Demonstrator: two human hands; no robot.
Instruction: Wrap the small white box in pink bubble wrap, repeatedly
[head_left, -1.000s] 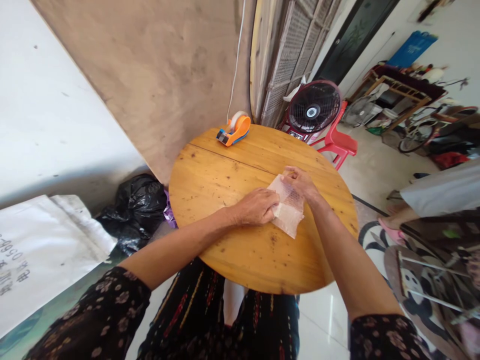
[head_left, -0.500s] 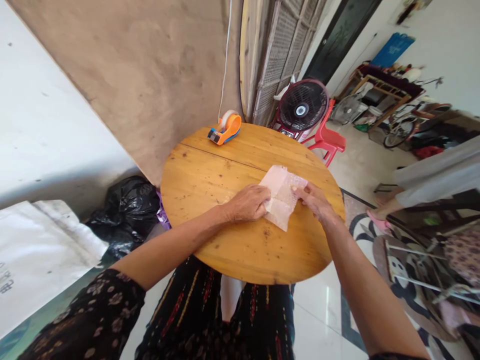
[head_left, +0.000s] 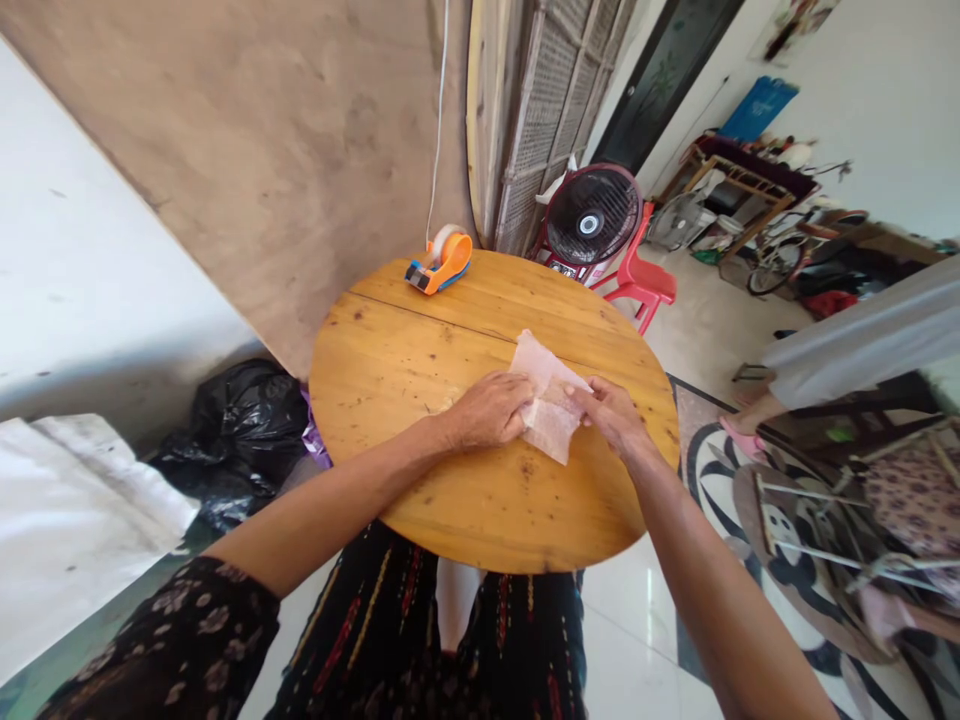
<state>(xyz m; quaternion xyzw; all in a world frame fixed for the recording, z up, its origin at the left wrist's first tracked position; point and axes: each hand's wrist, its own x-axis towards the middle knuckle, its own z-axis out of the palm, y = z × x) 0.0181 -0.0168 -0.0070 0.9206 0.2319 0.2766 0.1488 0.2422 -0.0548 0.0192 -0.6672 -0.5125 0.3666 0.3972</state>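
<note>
A small piece of pinkish, see-through bubble wrap (head_left: 551,425) lies on the round wooden table (head_left: 405,350). At its left edge my left hand (head_left: 491,410) is closed, with the fingertips curled over the wrap. My right hand (head_left: 613,415) pinches the wrap's right side between thumb and fingers, part of which hides behind the hand. An orange tape dispenser (head_left: 442,262) with a roll of clear tape stands at the table's far edge, apart from both hands.
A dark red fan (head_left: 591,222) and a red plastic chair (head_left: 646,275) stand beyond the table. Black plastic bags (head_left: 240,420) sit at the left against the wall. Another person's leg (head_left: 769,408) shows at the right, near a folding frame.
My right hand has moved inward to the left, and the right part of the bubble wrap has come in with it, so the piece looks narrower. My left hand keeps its hold.
</note>
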